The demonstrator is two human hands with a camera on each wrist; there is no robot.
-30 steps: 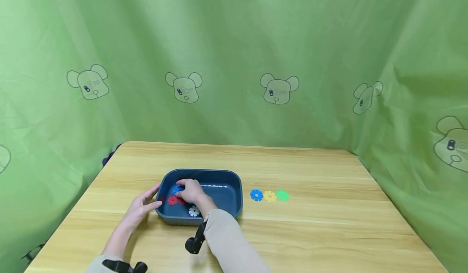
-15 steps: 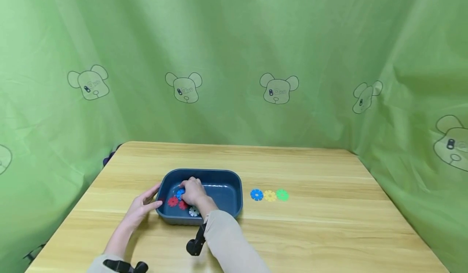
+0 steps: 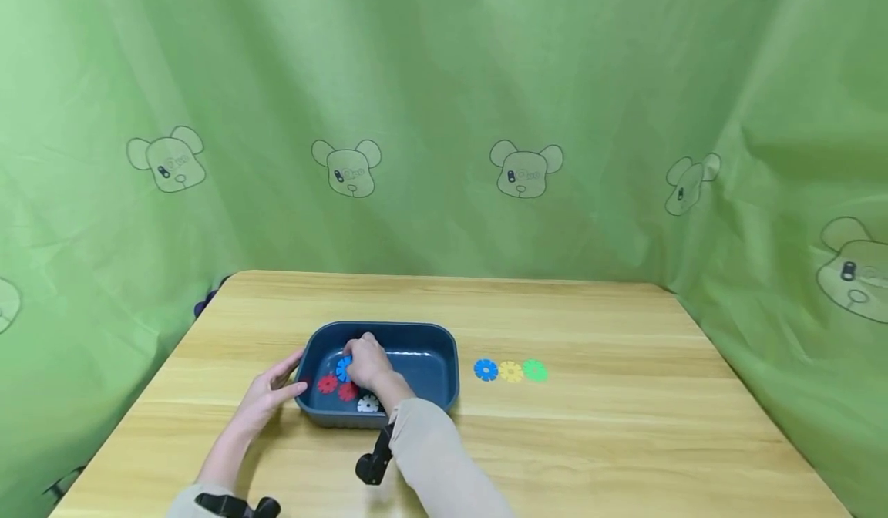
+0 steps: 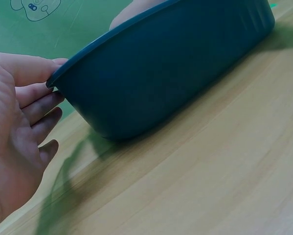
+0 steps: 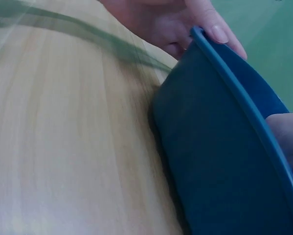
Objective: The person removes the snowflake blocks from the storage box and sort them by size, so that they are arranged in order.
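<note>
In the head view a dark blue plastic basin stands on the table. My left hand holds its left rim, and in the left wrist view the hand has one digit over the rim and other fingers below it outside. My right hand reaches down into the basin, fingers curled at a blue snowflake building disc, which it seems to pinch; the fingertips are hidden. Two red discs, one at the left, and a white disc lie on the basin floor.
Right of the basin, a blue disc, a yellow disc and a green disc lie in a row on the wooden table. A green curtain with bear-head prints hangs behind and at the sides.
My right hand has shifted slightly right inside the basin, and the blue disc at its fingers has moved right and nearer with it. My left hand keeps its place on the rim.
</note>
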